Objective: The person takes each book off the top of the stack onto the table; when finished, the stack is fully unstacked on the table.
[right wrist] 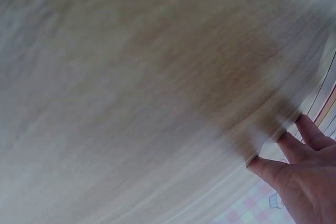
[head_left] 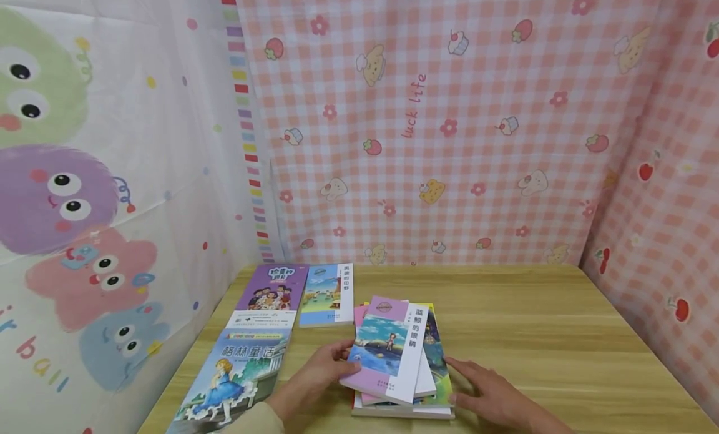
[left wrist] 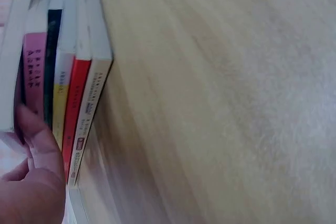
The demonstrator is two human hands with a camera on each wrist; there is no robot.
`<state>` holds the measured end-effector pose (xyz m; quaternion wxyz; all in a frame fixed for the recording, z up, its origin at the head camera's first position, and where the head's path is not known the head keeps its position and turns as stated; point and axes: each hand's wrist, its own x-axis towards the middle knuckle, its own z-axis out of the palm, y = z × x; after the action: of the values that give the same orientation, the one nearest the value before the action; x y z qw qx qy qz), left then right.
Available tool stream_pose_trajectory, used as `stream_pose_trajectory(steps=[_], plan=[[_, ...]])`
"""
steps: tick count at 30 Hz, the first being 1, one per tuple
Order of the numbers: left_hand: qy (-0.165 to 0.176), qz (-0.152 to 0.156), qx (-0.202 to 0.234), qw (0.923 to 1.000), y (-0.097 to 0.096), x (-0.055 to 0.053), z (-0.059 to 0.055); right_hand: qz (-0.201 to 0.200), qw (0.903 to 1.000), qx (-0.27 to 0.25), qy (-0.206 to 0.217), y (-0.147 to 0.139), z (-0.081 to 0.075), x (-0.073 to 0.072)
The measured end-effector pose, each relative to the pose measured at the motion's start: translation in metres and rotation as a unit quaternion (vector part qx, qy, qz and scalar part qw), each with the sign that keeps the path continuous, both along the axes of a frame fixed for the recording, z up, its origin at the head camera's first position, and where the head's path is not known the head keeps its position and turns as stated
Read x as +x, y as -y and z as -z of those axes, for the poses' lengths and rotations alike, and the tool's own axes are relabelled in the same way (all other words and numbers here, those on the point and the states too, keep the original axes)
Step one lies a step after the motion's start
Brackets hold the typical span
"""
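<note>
A small stack of books [head_left: 442, 378] lies on the table, its covers fanned unevenly. On top, tilted a little, is a pink-and-white book [head_left: 384, 346] with a girl and blue water on its cover. My left hand [head_left: 317, 374] pinches this top book at its lower left edge, thumb on the cover and fingers underneath. The left wrist view shows a gap between the top book [left wrist: 10, 51] and the pink spine [left wrist: 34, 72] below it. Beside the stack's right edge, my right hand [head_left: 491, 393] has its fingers extended, with the fingertips [right wrist: 254, 162] down by the wooden surface.
Left of the stack lie a purple book [head_left: 272, 293], a blue-and-white book [head_left: 326, 293] and a fairy-tale book [head_left: 233, 374] with a girl in a blue dress. Patterned cloths [head_left: 449, 172] hang behind and at both sides of the wooden table [head_left: 528, 321].
</note>
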<state>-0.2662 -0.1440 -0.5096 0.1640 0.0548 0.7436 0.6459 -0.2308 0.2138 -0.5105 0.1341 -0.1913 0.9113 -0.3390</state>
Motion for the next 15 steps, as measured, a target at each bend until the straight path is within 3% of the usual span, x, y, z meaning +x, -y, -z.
stream_pose_trajectory(steps=[9,15], plan=[[0.046,0.037,0.086,0.9946,0.014,0.004,-0.002,-0.001,1.0,0.0,0.005,-0.001,0.002,-0.001],[0.061,0.038,0.114,0.9909,0.023,0.01,-0.002,-0.007,0.9999,-0.001,-0.011,-0.002,0.002,0.0]])
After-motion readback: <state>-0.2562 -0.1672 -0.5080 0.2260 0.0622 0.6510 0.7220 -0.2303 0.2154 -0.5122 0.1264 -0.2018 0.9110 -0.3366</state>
